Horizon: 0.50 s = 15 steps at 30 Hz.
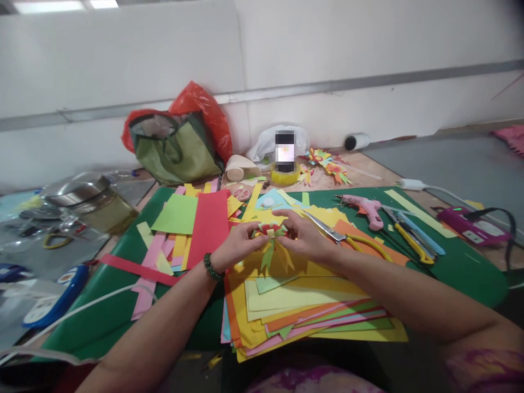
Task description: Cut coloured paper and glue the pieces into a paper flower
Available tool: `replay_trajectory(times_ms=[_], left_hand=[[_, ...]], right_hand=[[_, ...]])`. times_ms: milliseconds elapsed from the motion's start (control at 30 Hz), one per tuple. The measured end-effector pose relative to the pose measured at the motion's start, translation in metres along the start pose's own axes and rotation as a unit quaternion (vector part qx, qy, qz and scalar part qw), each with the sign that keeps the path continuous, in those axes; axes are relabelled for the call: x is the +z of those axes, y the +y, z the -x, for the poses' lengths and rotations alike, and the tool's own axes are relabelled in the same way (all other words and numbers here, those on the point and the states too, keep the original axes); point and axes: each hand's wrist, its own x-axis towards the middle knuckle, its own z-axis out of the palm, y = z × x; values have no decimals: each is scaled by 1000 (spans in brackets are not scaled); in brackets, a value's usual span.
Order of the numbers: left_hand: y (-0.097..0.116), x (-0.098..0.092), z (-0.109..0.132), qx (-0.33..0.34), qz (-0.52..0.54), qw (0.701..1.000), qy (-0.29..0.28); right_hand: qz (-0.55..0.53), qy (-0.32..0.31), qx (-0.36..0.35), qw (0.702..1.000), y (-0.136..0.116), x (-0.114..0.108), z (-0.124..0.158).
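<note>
Between my two hands is a small paper flower (270,232) in red, green and yellow, with pointed green and yellow paper tails hanging below it. My left hand (240,243), with a dark beaded bracelet at the wrist, pinches the flower's left edge. On the other edge, the thumb and fingers of my right hand (305,234) are closed. Both hands hover over a stack of coloured paper (286,297), mostly yellow. Yellow-handled scissors (339,236) lie open just right of my right hand.
A pink glue gun (366,210) and a yellow utility knife (413,240) lie on the green mat (462,273). Left are red paper (210,226) and coloured strips. Behind stand a phone (285,150), finished paper flowers (323,158), a green bag (176,150) and a lidded jar (92,202).
</note>
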Motion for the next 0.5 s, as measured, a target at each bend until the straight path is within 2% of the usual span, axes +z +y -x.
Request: replay_trajectory(times_ms=[233, 500], left_hand=[[6, -1, 2, -10, 23, 1000, -11], [5, -5, -1, -4, 35, 999, 3]], right_hand=[[-15, -29, 4, 999, -5, -2, 1], [-37, -27, 1, 999, 3, -3, 1]])
